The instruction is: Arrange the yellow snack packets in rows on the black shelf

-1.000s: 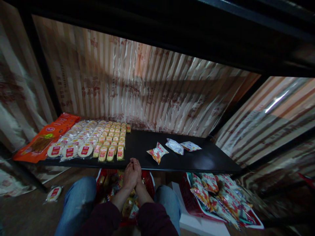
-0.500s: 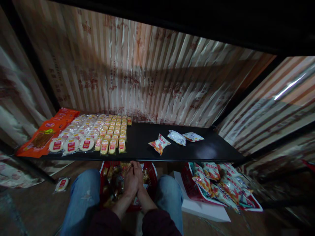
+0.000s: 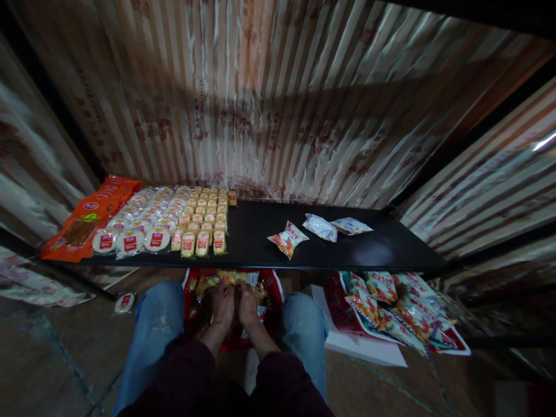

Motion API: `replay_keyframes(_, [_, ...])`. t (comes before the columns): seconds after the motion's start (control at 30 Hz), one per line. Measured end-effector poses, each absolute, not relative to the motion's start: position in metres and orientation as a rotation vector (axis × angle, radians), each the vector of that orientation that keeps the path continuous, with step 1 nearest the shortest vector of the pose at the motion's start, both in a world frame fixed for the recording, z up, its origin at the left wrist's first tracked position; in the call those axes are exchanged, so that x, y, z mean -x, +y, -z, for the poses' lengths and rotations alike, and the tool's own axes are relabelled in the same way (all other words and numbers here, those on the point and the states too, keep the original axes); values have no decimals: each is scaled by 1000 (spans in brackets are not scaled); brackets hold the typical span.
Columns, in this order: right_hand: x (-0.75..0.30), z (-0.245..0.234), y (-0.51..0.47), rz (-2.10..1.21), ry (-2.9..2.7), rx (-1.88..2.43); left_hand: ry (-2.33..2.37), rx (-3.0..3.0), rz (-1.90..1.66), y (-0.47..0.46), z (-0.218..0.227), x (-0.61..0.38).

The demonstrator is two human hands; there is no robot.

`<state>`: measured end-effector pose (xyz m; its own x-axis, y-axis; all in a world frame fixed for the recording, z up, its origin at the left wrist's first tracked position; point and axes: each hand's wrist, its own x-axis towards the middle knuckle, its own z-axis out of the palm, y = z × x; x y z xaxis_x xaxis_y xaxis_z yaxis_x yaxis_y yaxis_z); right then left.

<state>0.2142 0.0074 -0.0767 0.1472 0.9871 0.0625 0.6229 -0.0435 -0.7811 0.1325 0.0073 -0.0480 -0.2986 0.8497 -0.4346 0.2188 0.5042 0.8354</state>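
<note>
Between the knees, my left hand [image 3: 223,304] and my right hand [image 3: 247,304] are side by side over a red basket [image 3: 278,295] of small wrapped snacks. Both have their fingers curled at a yellow snack packet [image 3: 238,277] with a pale end, and appear to grip its near edge; the fingertips are partly hidden. Just above, on the black shelf [image 3: 247,231], stand rows of small yellow wrapped cakes [image 3: 202,243]. Left of them lie round white wrapped crackers [image 3: 130,240].
An orange snack bag [image 3: 84,223] lies at the shelf's left end. Three white-and-red packets [image 3: 289,238] rest towards its right. Below right, a second basket [image 3: 460,346] of similar packets sits by a white box [image 3: 369,350]. One wrapped cracker [image 3: 125,302] is on the floor.
My hands, pressed together before, have come apart slightly, and the yellow packet now shows at the fingertips. The camera view has tilted, shifting the shelf upward in the picture.
</note>
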Motion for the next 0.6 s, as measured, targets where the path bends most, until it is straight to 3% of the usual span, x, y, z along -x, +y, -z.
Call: replay_keyframes(0.6, [-203,86,43,-641,-1688,1825,1604,-515,-1137,65,87,-113])
